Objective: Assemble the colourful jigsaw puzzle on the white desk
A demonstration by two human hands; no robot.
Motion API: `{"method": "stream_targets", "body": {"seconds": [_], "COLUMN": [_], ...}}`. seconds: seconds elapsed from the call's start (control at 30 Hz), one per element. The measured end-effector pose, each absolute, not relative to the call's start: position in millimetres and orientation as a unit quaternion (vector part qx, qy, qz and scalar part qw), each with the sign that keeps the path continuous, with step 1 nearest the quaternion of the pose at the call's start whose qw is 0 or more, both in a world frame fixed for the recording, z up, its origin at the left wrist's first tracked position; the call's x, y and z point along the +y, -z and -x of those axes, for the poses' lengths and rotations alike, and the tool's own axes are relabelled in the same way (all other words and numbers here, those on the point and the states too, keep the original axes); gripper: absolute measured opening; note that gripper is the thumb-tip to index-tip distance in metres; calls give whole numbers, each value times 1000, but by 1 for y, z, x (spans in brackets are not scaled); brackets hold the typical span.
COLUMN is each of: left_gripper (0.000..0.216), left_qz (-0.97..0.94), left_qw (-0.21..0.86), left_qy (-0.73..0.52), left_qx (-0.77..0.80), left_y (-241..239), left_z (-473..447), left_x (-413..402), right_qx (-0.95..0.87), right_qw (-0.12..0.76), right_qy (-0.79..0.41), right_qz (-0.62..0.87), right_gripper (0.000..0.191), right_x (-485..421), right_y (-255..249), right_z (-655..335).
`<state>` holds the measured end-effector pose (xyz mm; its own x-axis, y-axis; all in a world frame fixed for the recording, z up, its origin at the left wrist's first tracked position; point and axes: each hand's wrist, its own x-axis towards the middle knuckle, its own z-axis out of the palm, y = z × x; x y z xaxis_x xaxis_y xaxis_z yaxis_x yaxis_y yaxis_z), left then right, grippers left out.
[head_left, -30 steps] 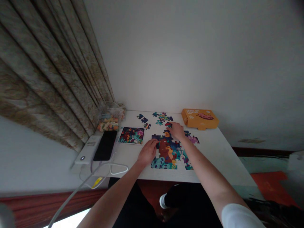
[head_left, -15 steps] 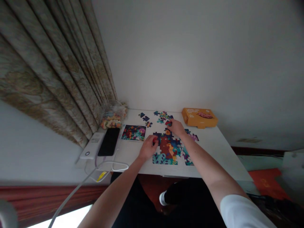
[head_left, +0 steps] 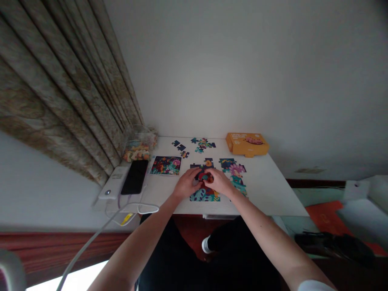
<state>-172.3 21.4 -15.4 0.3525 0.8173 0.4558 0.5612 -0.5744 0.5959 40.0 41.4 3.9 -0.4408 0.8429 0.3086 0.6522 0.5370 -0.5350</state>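
A partly joined colourful jigsaw (head_left: 233, 176) lies on the white table (head_left: 266, 190). My left hand (head_left: 186, 184) and my right hand (head_left: 220, 182) meet over its middle, fingers curled around a small red and teal puzzle piece (head_left: 205, 177) held between them. Several loose pieces (head_left: 200, 144) lie scattered at the far edge of the table. A printed picture card (head_left: 166, 165) lies left of the jigsaw.
An orange puzzle box (head_left: 246, 144) sits at the far right of the table. A black phone (head_left: 135, 182) rests on a white power bank (head_left: 113, 184) with a white cable (head_left: 142, 209). A bag of sweets (head_left: 138, 146) sits by the curtain (head_left: 60, 93).
My right hand has drawn back from the loose pieces at the far edge to the middle of the jigsaw, bringing a red piece. Both hands now meet there. The view has tilted slightly.
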Motion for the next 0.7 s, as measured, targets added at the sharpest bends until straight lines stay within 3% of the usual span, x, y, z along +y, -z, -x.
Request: {"method": "stream_targets", "body": {"seconds": [0.43, 0.7], "left_gripper": [37, 27], "left_qz": [-844, -802], "left_qw": [173, 205], "left_qy": [-317, -352], "left_qx": [397, 438], "left_y": [11, 16], "left_z": [169, 186], "left_x": [20, 9], "right_qx": [-842, -784], "right_qw": [264, 319], "right_qy": [-200, -85], "right_qz": [426, 526], "right_gripper": [23, 20], "right_x": [19, 23], "right_y": [-7, 7], "right_z": [-43, -106]}}
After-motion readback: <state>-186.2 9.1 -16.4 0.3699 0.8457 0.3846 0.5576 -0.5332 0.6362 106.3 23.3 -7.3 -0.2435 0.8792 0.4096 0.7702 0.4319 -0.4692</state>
